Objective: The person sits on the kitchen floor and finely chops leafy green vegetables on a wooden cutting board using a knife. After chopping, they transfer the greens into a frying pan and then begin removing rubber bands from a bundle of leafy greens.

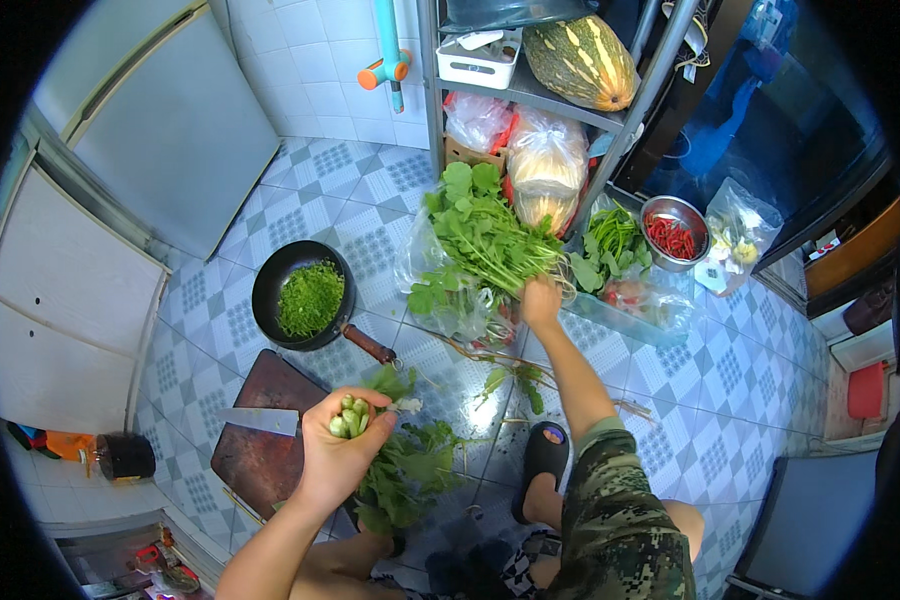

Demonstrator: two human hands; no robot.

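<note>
My left hand [337, 457] is closed around a bundle of green stems [351, 418], with their pale cut ends facing up. Leaves of the bundle [420, 461] hang down past the hand. Under the left forearm lies a dark wooden cutting board [259, 469] with a kitchen knife [261, 420] on it; the knife's handle is hidden. Farther forward, my right hand [541, 302] grips the root end of a large bunch of leafy greens [487, 232], its fingertips partly hidden. That bunch lies partly over a clear plastic bag [416, 259].
A black frying pan [265, 300] holds chopped greens [311, 298]. Right of the bunch are a clear bin [622, 319] of vegetables and a metal bowl [679, 261] of red chillies. A metal shelf rack [562, 101] bears a pumpkin [581, 64]. Loose leaves [529, 386] lie near my slippered foot [544, 469].
</note>
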